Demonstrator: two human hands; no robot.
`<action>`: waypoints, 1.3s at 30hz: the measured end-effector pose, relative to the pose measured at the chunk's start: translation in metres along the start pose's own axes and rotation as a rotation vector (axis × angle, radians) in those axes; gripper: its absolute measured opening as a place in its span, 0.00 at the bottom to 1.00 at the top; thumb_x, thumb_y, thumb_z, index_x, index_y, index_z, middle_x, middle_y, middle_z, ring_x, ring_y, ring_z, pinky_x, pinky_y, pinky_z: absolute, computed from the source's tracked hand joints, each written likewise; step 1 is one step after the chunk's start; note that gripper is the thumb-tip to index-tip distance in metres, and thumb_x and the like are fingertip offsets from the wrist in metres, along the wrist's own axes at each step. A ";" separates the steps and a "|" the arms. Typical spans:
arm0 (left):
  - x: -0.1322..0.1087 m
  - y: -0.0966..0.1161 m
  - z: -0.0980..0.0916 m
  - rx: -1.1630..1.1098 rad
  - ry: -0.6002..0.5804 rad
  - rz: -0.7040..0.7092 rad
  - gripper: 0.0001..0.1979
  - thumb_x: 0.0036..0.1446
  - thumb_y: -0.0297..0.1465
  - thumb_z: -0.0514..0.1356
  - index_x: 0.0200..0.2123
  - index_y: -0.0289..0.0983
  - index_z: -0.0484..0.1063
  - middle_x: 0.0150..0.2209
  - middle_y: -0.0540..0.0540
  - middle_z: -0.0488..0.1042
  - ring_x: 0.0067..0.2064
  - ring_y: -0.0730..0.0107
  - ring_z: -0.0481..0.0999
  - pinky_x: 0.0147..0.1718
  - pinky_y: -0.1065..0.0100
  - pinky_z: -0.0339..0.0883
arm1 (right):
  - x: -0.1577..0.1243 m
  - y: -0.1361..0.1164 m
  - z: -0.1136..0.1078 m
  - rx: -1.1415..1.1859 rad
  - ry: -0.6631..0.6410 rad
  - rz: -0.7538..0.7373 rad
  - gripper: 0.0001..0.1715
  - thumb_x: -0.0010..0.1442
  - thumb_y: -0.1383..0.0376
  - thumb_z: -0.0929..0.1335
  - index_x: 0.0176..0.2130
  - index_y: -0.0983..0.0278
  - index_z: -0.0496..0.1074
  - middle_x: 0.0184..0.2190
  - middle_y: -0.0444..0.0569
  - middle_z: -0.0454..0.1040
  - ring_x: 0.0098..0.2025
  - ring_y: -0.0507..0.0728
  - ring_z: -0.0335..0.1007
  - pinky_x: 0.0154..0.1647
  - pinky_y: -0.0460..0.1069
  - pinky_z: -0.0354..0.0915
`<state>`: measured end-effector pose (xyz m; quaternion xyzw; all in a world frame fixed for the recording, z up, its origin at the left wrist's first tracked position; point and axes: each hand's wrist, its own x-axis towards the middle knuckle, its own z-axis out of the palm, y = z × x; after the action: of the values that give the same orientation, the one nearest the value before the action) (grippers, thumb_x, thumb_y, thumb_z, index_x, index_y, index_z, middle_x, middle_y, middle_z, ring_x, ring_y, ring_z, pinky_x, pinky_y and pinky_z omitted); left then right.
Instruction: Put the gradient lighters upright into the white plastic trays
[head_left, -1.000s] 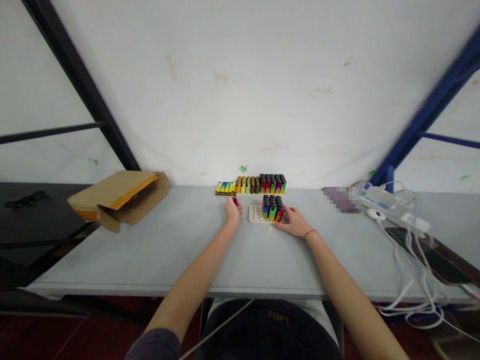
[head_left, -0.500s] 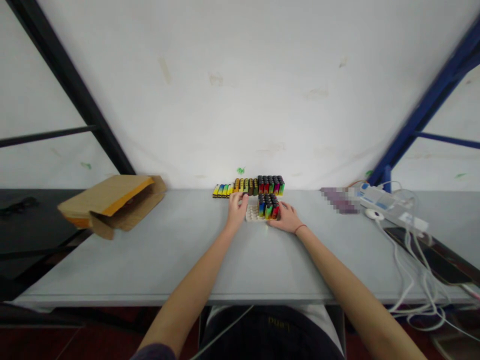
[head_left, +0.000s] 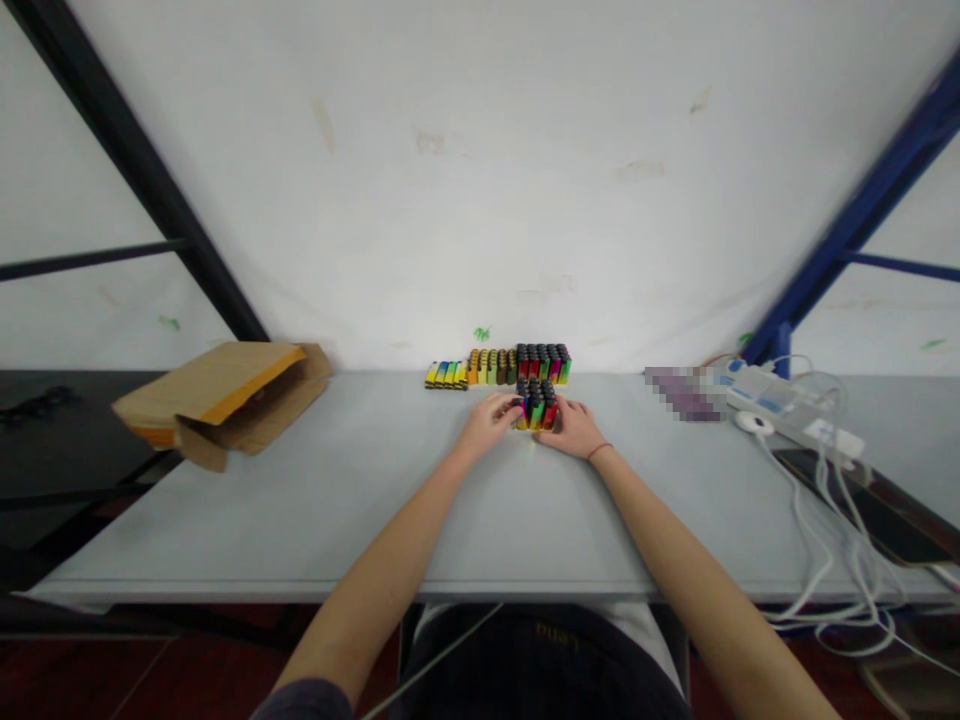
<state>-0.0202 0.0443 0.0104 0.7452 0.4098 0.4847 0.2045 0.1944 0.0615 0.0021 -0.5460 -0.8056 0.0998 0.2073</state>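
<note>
A pale holed tray (head_left: 527, 430) holds a block of upright, black-topped lighters (head_left: 536, 408) in mixed bright colours. My left hand (head_left: 487, 425) is closed at the block's left side, thumb and fingers on a purplish lighter (head_left: 520, 408); it hides the tray's left part. At the right end my right hand (head_left: 576, 430) grips the tray, thumb in front and fingers along the side. Just behind stand more black-topped lighters (head_left: 544, 363) and rows of yellow to olive ones (head_left: 491, 366). Several yellow, blue and green ones (head_left: 446, 375) lie flat at the left.
An opened cardboard box (head_left: 217, 390) lies on the left of the grey table (head_left: 360, 500). On the right are a white power strip (head_left: 787, 405), tangled white cables (head_left: 817, 530), a dark phone-like slab (head_left: 870, 505) and a blurred purple item (head_left: 684, 393). A white wall stands behind.
My left hand has moved right, from the tray's open holes to the lighters' left side, where a purplish lighter now shows. My right hand stays at the tray's right end.
</note>
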 end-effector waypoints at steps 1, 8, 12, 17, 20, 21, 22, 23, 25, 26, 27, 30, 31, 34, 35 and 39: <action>0.000 0.000 0.000 0.022 -0.004 0.011 0.14 0.63 0.39 0.60 0.46 0.37 0.77 0.40 0.42 0.79 0.39 0.65 0.79 0.40 0.64 0.75 | 0.000 0.000 0.000 -0.002 0.000 -0.003 0.45 0.52 0.50 0.72 0.62 0.68 0.61 0.55 0.61 0.74 0.59 0.67 0.67 0.63 0.59 0.55; -0.004 0.007 0.005 0.183 -0.007 0.076 0.11 0.64 0.35 0.59 0.47 0.38 0.73 0.41 0.45 0.79 0.43 0.65 0.78 0.47 0.62 0.74 | 0.000 0.001 0.002 -0.015 0.015 -0.019 0.45 0.53 0.50 0.72 0.62 0.68 0.61 0.54 0.62 0.74 0.58 0.68 0.68 0.62 0.60 0.56; 0.009 0.001 -0.014 0.331 0.075 0.168 0.13 0.67 0.36 0.54 0.48 0.38 0.75 0.45 0.42 0.79 0.50 0.62 0.76 0.54 0.59 0.69 | -0.002 0.000 0.000 0.001 0.011 -0.043 0.42 0.54 0.51 0.71 0.60 0.68 0.62 0.53 0.61 0.75 0.58 0.68 0.69 0.62 0.60 0.57; 0.041 -0.056 -0.074 0.574 0.279 -0.086 0.20 0.68 0.30 0.45 0.51 0.35 0.74 0.50 0.37 0.78 0.55 0.58 0.74 0.60 0.53 0.65 | -0.003 -0.002 -0.002 -0.023 0.004 -0.056 0.42 0.54 0.51 0.71 0.60 0.70 0.62 0.52 0.62 0.75 0.57 0.68 0.69 0.61 0.60 0.57; 0.048 -0.097 -0.102 0.699 0.084 -0.132 0.21 0.65 0.32 0.48 0.55 0.36 0.72 0.60 0.39 0.72 0.64 0.56 0.66 0.65 0.49 0.58 | -0.003 -0.002 -0.002 -0.042 0.001 -0.055 0.41 0.55 0.51 0.71 0.60 0.71 0.62 0.51 0.62 0.76 0.56 0.68 0.69 0.60 0.60 0.58; 0.047 -0.107 -0.108 0.716 -0.012 -0.138 0.21 0.65 0.32 0.48 0.56 0.36 0.72 0.60 0.40 0.72 0.65 0.57 0.66 0.66 0.50 0.57 | -0.003 -0.001 -0.002 -0.050 0.001 -0.054 0.41 0.55 0.51 0.71 0.60 0.71 0.62 0.51 0.63 0.76 0.56 0.68 0.69 0.59 0.60 0.59; 0.046 -0.115 -0.112 0.728 -0.088 -0.131 0.22 0.65 0.32 0.48 0.56 0.36 0.72 0.61 0.40 0.71 0.65 0.58 0.66 0.66 0.51 0.57 | -0.004 -0.001 -0.002 -0.057 0.000 -0.052 0.41 0.55 0.50 0.71 0.60 0.71 0.62 0.51 0.63 0.76 0.56 0.68 0.69 0.59 0.60 0.59; 0.044 -0.122 -0.115 0.737 -0.138 -0.121 0.22 0.65 0.33 0.47 0.56 0.35 0.72 0.62 0.40 0.70 0.65 0.58 0.65 0.67 0.52 0.56 | -0.004 -0.001 -0.002 -0.062 0.000 -0.052 0.41 0.55 0.50 0.71 0.60 0.70 0.62 0.51 0.63 0.76 0.56 0.68 0.69 0.58 0.60 0.59; 0.040 -0.128 -0.119 0.758 -0.179 -0.103 0.23 0.65 0.32 0.46 0.56 0.33 0.72 0.62 0.38 0.69 0.65 0.59 0.66 0.68 0.53 0.55 | -0.004 0.000 -0.001 -0.068 0.002 -0.052 0.42 0.55 0.50 0.71 0.60 0.70 0.62 0.51 0.63 0.75 0.56 0.68 0.69 0.59 0.60 0.59; 0.038 -0.130 -0.120 0.770 -0.179 -0.101 0.23 0.65 0.32 0.46 0.56 0.33 0.72 0.62 0.38 0.70 0.65 0.59 0.66 0.68 0.54 0.55 | -0.004 0.000 -0.001 -0.068 0.002 -0.052 0.42 0.55 0.50 0.71 0.60 0.70 0.62 0.52 0.63 0.75 0.56 0.68 0.69 0.59 0.59 0.58; 0.037 -0.130 -0.121 0.782 -0.176 -0.106 0.22 0.65 0.32 0.46 0.55 0.33 0.73 0.62 0.38 0.70 0.65 0.59 0.66 0.68 0.54 0.55 | -0.004 0.001 -0.001 -0.066 0.001 -0.052 0.42 0.55 0.50 0.71 0.60 0.70 0.62 0.52 0.63 0.75 0.56 0.68 0.69 0.59 0.59 0.58; 0.038 -0.128 -0.121 0.810 -0.148 -0.133 0.22 0.67 0.34 0.47 0.56 0.34 0.73 0.62 0.38 0.69 0.65 0.59 0.66 0.67 0.54 0.56 | -0.004 0.001 -0.002 -0.058 -0.001 -0.049 0.41 0.55 0.50 0.70 0.60 0.69 0.62 0.52 0.62 0.75 0.56 0.68 0.69 0.59 0.59 0.58; 0.039 -0.127 -0.120 0.816 -0.137 -0.143 0.23 0.67 0.35 0.47 0.57 0.35 0.72 0.64 0.37 0.67 0.65 0.58 0.65 0.67 0.54 0.55 | -0.004 0.001 -0.002 -0.057 -0.002 -0.048 0.41 0.55 0.50 0.70 0.60 0.69 0.62 0.52 0.61 0.75 0.56 0.68 0.69 0.59 0.59 0.58; 0.041 -0.124 -0.117 0.823 -0.150 -0.164 0.23 0.67 0.36 0.47 0.61 0.37 0.69 0.66 0.39 0.65 0.67 0.58 0.62 0.67 0.52 0.54 | -0.004 0.002 -0.001 -0.060 -0.001 -0.049 0.41 0.55 0.50 0.70 0.59 0.68 0.63 0.52 0.61 0.76 0.56 0.68 0.69 0.58 0.59 0.59; 0.041 -0.123 -0.117 0.823 -0.172 -0.166 0.23 0.67 0.36 0.47 0.60 0.38 0.69 0.65 0.40 0.66 0.66 0.59 0.62 0.67 0.52 0.55 | -0.004 0.002 -0.001 -0.062 0.000 -0.049 0.41 0.54 0.50 0.71 0.59 0.68 0.63 0.52 0.62 0.75 0.56 0.68 0.69 0.58 0.59 0.59; 0.038 -0.121 -0.121 0.839 -0.209 -0.157 0.21 0.67 0.35 0.48 0.57 0.37 0.72 0.62 0.40 0.70 0.63 0.60 0.66 0.66 0.54 0.56 | -0.004 0.002 -0.001 -0.052 0.002 -0.054 0.42 0.54 0.50 0.71 0.60 0.70 0.62 0.52 0.63 0.76 0.56 0.68 0.69 0.59 0.59 0.58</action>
<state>-0.1709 0.1340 0.0006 0.7755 0.6035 0.1812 -0.0391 0.1978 0.0587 0.0010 -0.5292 -0.8223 0.0727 0.1964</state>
